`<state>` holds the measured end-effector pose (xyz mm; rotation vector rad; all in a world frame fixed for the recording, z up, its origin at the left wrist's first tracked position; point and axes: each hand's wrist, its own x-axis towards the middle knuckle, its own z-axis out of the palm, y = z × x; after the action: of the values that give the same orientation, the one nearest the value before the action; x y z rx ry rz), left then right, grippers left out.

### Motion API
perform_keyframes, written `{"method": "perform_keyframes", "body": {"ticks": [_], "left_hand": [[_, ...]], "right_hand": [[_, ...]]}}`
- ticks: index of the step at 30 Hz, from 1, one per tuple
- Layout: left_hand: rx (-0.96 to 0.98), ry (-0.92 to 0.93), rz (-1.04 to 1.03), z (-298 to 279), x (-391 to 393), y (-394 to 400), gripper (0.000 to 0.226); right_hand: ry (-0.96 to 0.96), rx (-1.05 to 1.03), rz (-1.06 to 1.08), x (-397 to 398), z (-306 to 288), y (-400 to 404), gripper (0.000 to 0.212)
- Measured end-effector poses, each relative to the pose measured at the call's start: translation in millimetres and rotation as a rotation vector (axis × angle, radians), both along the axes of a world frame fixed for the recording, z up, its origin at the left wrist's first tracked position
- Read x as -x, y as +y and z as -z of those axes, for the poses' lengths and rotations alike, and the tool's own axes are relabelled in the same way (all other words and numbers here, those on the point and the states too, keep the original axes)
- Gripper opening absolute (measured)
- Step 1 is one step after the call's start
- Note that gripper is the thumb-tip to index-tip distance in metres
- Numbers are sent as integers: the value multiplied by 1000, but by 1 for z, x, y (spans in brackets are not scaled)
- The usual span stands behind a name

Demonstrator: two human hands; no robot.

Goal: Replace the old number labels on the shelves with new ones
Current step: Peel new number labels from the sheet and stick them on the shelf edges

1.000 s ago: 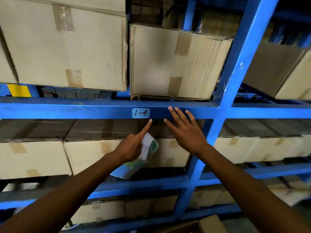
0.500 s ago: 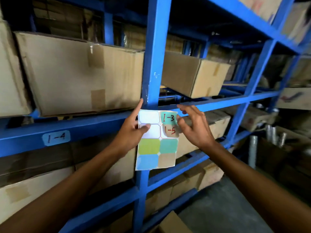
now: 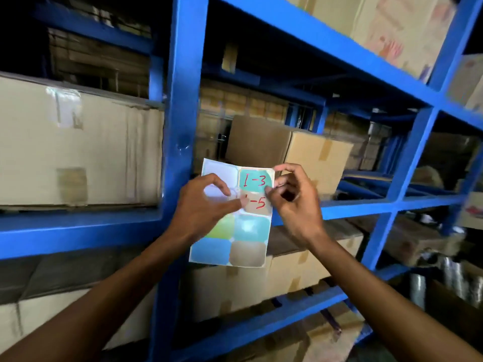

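Label sheet [image 3: 230, 231] pinched flat by left hand [image 3: 201, 207] so right hand [image 3: 295, 205] fingertips, narrowed on the 1-3 sticker [image 3: 254, 180] edge, can peel it.

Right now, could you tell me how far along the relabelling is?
Two slots on the sticker sheet are already empty, so some labels look used. The left hand holds the sheet while the right hand picks at label 1-3. 1-5 and four blanks remain.

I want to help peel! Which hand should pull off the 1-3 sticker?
Probably the right hand: its fingertips already pinch the teal 1-3 sticker. The left hand holds the white sticker sheet.
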<state>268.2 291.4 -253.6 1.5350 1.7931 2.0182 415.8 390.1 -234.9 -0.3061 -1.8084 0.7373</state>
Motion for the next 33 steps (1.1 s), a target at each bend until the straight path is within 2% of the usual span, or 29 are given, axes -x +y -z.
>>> {"method": "perform_keyframes", "body": {"ticks": [3, 5, 8, 13, 18, 21, 26, 29, 33], "left_hand": [[-7, 123, -250, -15, -16, 22, 37], [-25, 172, -315, -24, -21, 32, 37], [-43, 252, -345, -42, -26, 43, 34], [-73, 433, -409, -71, -26, 45, 35], [-89, 571, -490, -103, -12, 46, 35], [-100, 693, -549, -129, -11, 49, 37], [-89, 956, -674, -173, -21, 61, 14], [-90, 1001, -721, -190, -23, 73, 29], [-73, 1018, -702, -207, -21, 97, 28]], "right_hand": [[-25, -50, 11, -1, -12, 35, 28], [-13, -60, 9, 0, -18, 50, 26], [55, -74, 2, 2, -29, 63, 21], [125, 23, -37, 10, -58, 63, 5], [170, 28, -112, 14, -91, 51, 4], [201, -50, -32, 11, -110, 53, 2], [231, -149, 8, 6, -155, 74, 4], [284, -139, -55, -4, -184, 102, 7], [303, -216, 9, -20, -222, 152, 5]]}}
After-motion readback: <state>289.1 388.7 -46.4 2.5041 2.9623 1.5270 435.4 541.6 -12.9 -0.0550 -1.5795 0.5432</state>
